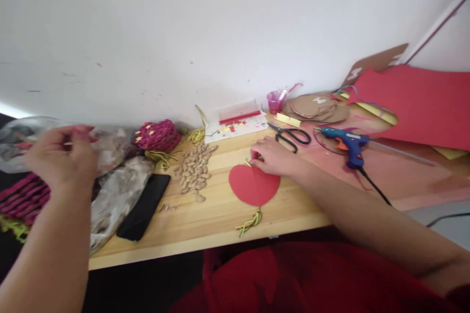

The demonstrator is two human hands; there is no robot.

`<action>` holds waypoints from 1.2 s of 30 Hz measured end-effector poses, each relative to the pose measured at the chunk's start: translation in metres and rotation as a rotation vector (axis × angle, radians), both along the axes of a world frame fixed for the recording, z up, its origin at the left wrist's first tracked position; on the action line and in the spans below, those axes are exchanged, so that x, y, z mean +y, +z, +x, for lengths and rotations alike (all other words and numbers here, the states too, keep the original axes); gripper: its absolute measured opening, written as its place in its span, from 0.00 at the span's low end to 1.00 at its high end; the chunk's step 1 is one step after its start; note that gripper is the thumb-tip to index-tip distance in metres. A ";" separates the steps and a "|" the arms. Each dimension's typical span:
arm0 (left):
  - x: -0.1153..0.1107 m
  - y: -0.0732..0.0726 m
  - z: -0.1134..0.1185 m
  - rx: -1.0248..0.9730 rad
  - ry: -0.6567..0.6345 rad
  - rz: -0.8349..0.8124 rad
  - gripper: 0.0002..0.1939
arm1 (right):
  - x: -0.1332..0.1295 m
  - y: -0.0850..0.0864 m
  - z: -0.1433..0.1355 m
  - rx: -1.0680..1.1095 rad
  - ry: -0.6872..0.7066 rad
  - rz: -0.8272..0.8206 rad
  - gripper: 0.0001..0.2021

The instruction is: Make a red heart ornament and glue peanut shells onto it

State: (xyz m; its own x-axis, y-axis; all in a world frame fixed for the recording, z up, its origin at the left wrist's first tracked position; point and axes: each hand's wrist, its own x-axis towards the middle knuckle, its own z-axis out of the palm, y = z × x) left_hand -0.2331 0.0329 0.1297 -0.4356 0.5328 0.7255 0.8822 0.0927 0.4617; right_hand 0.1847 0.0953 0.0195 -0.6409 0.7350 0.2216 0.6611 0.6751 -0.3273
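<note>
At the table's middle lies a red paper heart [253,187] with a yellow-green cord loop [248,162] at its top and a tassel [250,224] at its lower end. Curled over the heart's upper right edge, my right hand [270,155] grips it beside the loop. My left hand [62,156] is raised over the left side, near a clear plastic bag [112,146]. Its fingers are pinched together; a reddish bit shows at the tips, too blurred to name. Between the hands sits a pile of peanuts in shells [194,168].
Black scissors [293,136] and a blue glue gun [347,144] lie to the right, near red card [422,102] and brown cardboard pieces [316,107]. A pink cup [275,101] stands behind. Leftward are a phone [145,208], a magenta woven piece [157,136] and another plastic bag [119,200].
</note>
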 end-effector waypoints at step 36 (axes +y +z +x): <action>-0.029 -0.140 0.228 0.387 -0.989 -0.499 0.23 | -0.030 0.034 -0.004 0.200 -0.084 -0.024 0.08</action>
State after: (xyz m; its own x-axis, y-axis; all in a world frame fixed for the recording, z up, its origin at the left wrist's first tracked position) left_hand -0.0056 0.0039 -0.0100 0.5315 0.7785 0.3339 0.7452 -0.6171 0.2527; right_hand 0.1805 0.0654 0.0533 -0.5221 0.7906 0.3200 0.6351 0.6108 -0.4728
